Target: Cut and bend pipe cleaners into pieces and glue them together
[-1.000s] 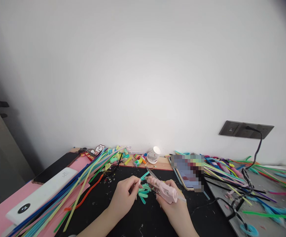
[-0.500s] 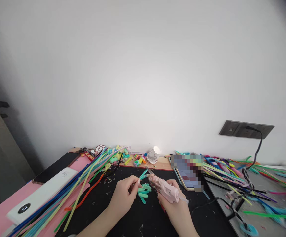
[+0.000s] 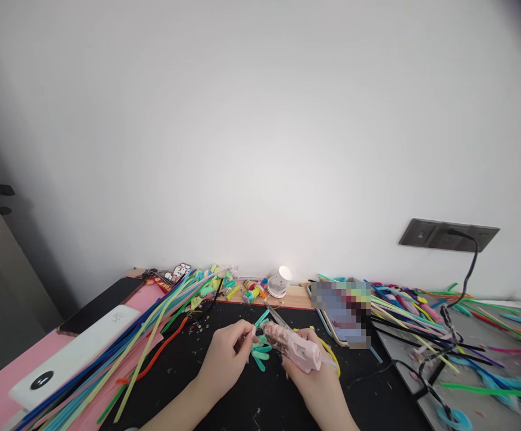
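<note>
My left hand (image 3: 232, 348) is closed in a pinch on a short teal pipe cleaner piece (image 3: 261, 318) that points up and away. My right hand (image 3: 311, 374) is wrapped round a pink hot glue gun (image 3: 291, 343), its nozzle aimed left at the pinched piece. Whether the tip touches the piece is too small to tell. Several short green and teal pipe cleaner pieces (image 3: 260, 355) lie on the black mat between my hands. Beyond the glue gun, scissors show a grey blade (image 3: 275, 315), and their yellow handle (image 3: 331, 350) shows partly behind my right hand.
Long pipe cleaners (image 3: 153, 335) lie at left beside a white power bank (image 3: 76, 353). A paper cup (image 3: 280, 282) stands tilted near the wall. Right of my hands lie a phone (image 3: 344, 320) and a black cord (image 3: 466, 275) plugged into the wall socket (image 3: 448, 234). Another person's hand is at the right edge.
My right hand has moved the glue gun slightly left and down, closer to my left fingers. More of the scissors behind it now shows. My left hand has barely moved.
</note>
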Action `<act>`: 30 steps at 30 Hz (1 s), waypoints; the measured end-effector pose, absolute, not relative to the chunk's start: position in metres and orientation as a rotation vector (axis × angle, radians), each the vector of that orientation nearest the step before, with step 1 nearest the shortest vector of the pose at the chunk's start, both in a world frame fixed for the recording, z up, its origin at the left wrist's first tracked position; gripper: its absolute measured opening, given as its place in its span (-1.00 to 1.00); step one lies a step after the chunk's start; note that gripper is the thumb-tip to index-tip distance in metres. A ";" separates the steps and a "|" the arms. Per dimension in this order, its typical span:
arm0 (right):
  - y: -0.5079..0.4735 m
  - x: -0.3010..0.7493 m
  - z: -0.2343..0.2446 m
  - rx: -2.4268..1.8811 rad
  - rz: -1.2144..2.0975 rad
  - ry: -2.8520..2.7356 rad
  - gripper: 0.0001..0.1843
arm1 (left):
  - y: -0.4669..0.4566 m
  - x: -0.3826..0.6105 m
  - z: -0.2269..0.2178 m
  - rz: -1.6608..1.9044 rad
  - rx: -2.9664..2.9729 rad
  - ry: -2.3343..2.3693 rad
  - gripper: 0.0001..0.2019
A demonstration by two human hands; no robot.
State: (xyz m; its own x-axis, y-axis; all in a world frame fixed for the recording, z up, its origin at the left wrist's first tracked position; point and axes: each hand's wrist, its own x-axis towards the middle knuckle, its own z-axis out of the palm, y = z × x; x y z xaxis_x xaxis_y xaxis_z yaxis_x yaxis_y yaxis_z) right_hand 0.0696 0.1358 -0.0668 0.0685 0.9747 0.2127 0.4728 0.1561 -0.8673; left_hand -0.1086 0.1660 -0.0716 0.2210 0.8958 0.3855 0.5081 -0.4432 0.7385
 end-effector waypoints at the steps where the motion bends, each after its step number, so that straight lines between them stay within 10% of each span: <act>1: 0.136 0.070 -0.067 -1.448 0.704 -1.531 -0.79 | 0.166 -0.109 -0.071 1.121 2.037 1.293 -0.74; 30: 0.136 0.071 -0.064 -1.444 0.702 -1.509 -0.82 | 0.164 -0.109 -0.072 1.120 2.039 1.263 -0.75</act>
State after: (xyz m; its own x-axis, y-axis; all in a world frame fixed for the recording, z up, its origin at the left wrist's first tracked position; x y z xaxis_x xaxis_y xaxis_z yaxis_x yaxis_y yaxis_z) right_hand 0.0708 0.1358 -0.0635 0.0921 0.9710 0.2205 0.4573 0.1554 -0.8756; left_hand -0.1094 0.1639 -0.0719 0.2350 0.8920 0.3861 0.4903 -0.4518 0.7453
